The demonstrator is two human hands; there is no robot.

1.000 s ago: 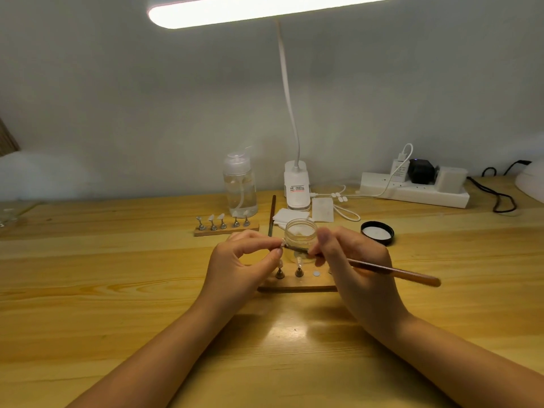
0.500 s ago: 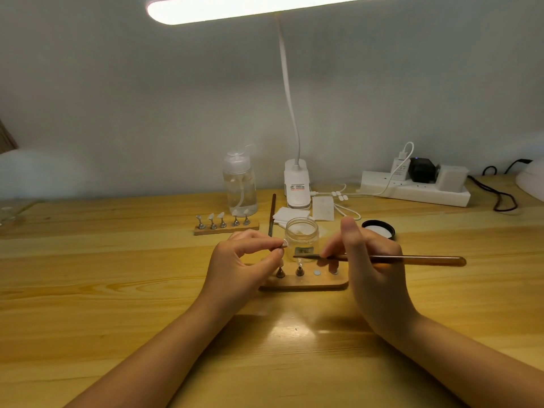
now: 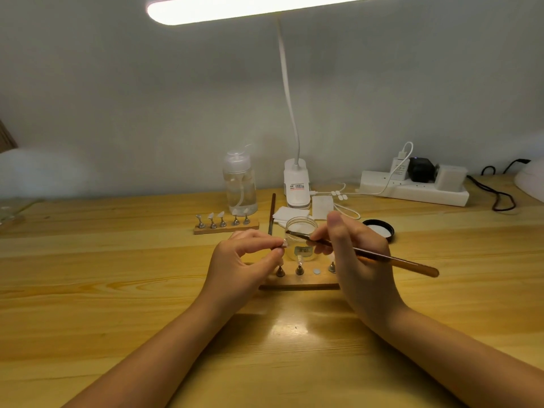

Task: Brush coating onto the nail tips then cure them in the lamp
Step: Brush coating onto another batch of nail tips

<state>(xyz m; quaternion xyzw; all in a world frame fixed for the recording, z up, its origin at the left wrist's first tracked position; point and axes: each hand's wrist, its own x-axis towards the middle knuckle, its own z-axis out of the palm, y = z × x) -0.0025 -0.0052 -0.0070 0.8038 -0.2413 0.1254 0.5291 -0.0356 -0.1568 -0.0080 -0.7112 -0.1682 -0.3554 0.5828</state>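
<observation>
My left hand (image 3: pixel 244 257) pinches a small pale nail tip (image 3: pixel 284 243) on its stand, just above the near wooden holder (image 3: pixel 297 282). My right hand (image 3: pixel 357 260) grips a brown brush (image 3: pixel 382 256), whose tip rests at the rim of an open clear jar (image 3: pixel 301 240) of coating. Metal stands (image 3: pixel 299 269) rise from the near holder, partly hidden behind both hands. A second wooden holder (image 3: pixel 226 228) with several nail tips sits farther back on the left. The white curing lamp (image 3: pixel 531 179) shows at the far right edge.
A clear pump bottle (image 3: pixel 240 184) and a desk light's white base (image 3: pixel 296 187) stand at the back. The jar's black lid (image 3: pixel 379 229) lies right of the jar. White wipes (image 3: pixel 290 214), a nail file (image 3: pixel 272 213) and a power strip (image 3: pixel 415 189) with cables lie behind.
My right hand has lifted the brush away from the nail tip and swung its tip up to the jar's rim. My left hand has kept the nail tip nearly still.
</observation>
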